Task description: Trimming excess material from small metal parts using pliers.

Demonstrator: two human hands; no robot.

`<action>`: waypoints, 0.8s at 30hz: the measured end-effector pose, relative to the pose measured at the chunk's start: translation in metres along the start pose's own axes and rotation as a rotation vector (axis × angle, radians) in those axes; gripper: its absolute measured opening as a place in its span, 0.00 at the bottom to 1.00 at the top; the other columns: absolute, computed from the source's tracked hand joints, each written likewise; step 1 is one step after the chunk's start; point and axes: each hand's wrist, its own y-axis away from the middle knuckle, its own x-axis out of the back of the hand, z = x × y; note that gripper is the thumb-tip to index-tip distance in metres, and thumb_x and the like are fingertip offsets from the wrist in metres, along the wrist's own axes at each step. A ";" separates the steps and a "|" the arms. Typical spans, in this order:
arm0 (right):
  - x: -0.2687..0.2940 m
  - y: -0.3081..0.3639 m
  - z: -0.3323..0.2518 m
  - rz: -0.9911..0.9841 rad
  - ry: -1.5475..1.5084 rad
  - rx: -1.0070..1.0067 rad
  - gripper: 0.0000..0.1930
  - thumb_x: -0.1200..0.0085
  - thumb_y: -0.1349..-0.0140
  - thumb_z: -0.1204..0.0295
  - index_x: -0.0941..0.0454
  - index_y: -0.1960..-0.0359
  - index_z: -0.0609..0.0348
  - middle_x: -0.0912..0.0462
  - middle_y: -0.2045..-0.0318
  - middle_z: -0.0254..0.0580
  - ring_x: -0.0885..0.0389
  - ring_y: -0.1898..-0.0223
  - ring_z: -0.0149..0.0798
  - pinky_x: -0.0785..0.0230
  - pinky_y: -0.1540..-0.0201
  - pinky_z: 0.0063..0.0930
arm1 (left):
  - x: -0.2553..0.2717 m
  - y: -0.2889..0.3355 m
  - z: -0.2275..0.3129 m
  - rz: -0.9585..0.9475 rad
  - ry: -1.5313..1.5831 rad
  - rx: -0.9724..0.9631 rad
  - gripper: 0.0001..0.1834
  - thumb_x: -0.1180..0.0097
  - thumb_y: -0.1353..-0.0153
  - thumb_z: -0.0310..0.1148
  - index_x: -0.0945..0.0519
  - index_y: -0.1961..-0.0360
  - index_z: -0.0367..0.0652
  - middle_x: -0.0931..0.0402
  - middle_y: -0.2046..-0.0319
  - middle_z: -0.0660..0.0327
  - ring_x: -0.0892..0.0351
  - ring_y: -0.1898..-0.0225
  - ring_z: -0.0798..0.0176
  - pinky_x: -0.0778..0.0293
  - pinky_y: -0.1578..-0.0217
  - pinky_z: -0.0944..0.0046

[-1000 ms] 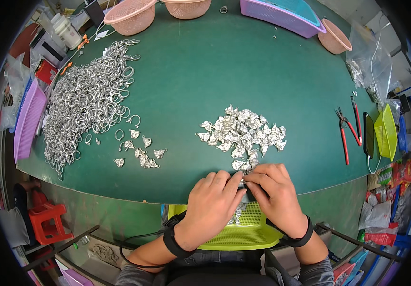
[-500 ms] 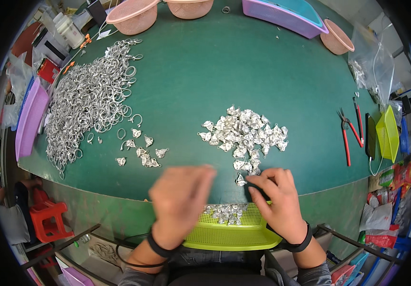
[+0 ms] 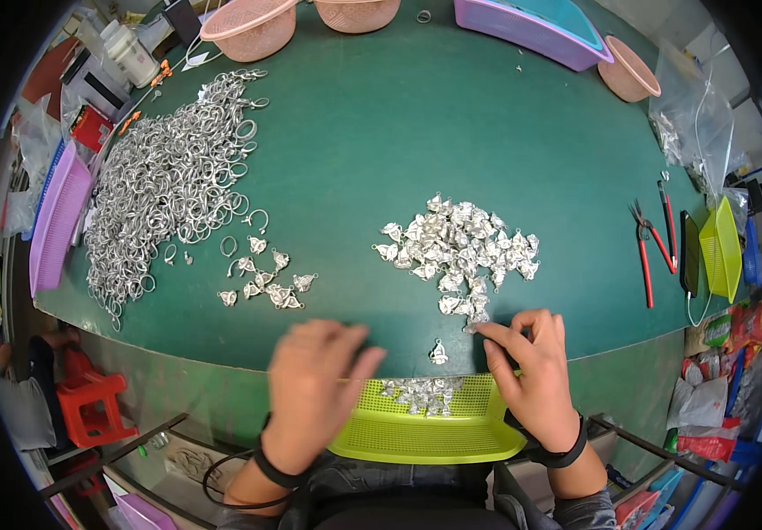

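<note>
Head camera view, looking down on a workbench: small metal charms are handled singly at the near edge. The right hand (image 3: 531,362) has thumb and forefinger slightly parted, the forefinger's tip at a charm on the near fringe of the charm pile (image 3: 465,238); whether it grips that charm cannot be told. The left hand (image 3: 317,367), blurred, is held with its thumb and fingers loosely apart over the near edge, with nothing visible in its grasp. Between the hands a single charm (image 3: 437,352) lies by itself on the bench. The step in hand appears to be separating one charm from the pile; the next move would call for a light fingertip pinch that leaves neighbouring charms undisturbed.

Below the near edge, a lime-green basket (image 3: 425,442) holds more charms toward its far side. The green bench top (image 3: 337,159) carries a large heap of rings (image 3: 169,168) at left, with a small charm cluster (image 3: 262,287) nearer. At right lie red-handled pliers (image 3: 645,265) and a dark phone (image 3: 687,252); peach baskets (image 3: 248,35) and a purple basket (image 3: 535,40) line the far side. In the room, a red stool (image 3: 94,402) stands at near left.
</note>
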 end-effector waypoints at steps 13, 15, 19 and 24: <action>-0.018 -0.003 -0.005 0.082 -0.066 -0.011 0.12 0.39 0.51 0.77 0.28 0.67 0.63 0.27 0.66 0.47 0.30 0.65 0.50 0.35 0.62 0.38 | -0.032 -0.005 0.031 -0.156 0.187 -0.180 0.14 0.35 0.54 0.29 0.20 0.65 0.39 0.30 0.70 0.61 0.29 0.71 0.60 0.30 0.71 0.63; -0.016 0.001 -0.004 0.083 -0.159 -0.102 0.10 0.40 0.51 0.79 0.28 0.68 0.63 0.26 0.67 0.46 0.28 0.66 0.49 0.34 0.64 0.37 | -0.032 -0.005 0.031 -0.156 0.188 -0.179 0.13 0.35 0.54 0.29 0.20 0.65 0.39 0.30 0.70 0.61 0.29 0.71 0.60 0.30 0.71 0.63; -0.020 0.002 -0.001 0.153 -0.101 0.048 0.09 0.41 0.51 0.81 0.27 0.69 0.63 0.25 0.69 0.44 0.27 0.67 0.48 0.33 0.65 0.36 | -0.033 -0.004 0.031 -0.161 0.182 -0.180 0.13 0.35 0.54 0.29 0.20 0.65 0.39 0.30 0.69 0.61 0.28 0.70 0.60 0.30 0.71 0.63; -0.004 0.007 -0.001 0.073 -0.139 0.068 0.09 0.41 0.52 0.81 0.22 0.67 0.61 0.26 0.69 0.41 0.28 0.68 0.45 0.33 0.66 0.33 | -0.032 -0.005 0.028 -0.172 0.207 -0.182 0.14 0.35 0.54 0.30 0.20 0.65 0.39 0.30 0.69 0.61 0.28 0.70 0.60 0.30 0.70 0.63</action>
